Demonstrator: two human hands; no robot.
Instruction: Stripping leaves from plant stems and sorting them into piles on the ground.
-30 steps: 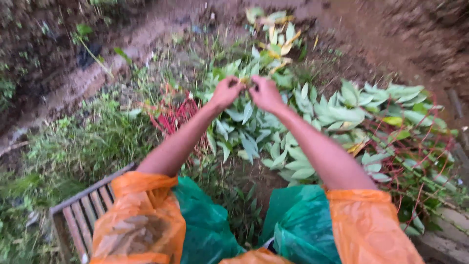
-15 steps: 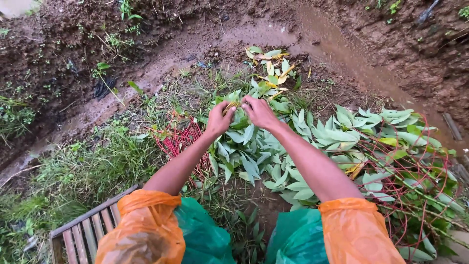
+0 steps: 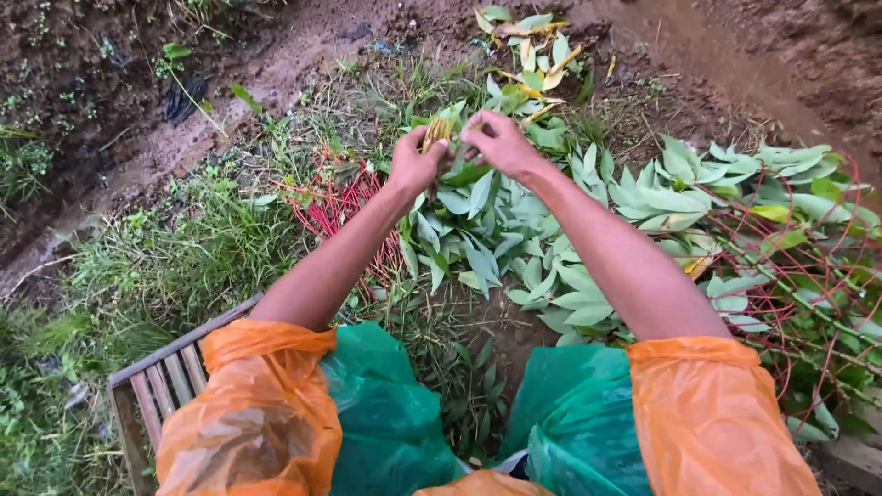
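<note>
Yellowed leaf [image 3: 435, 134] was pinched in the left hand [image 3: 415, 165] above the green leaf pile [image 3: 514, 230]; right hand [image 3: 496, 142] was closed on it. Best stripped gently, stems kept together.

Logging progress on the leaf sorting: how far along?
Done: a pile of green leaves lies spread ahead. In hand: left hand pinches a yellowish leaf, right hand meets it. Left: leafy red-stemmed branches at right look unstripped.
</note>
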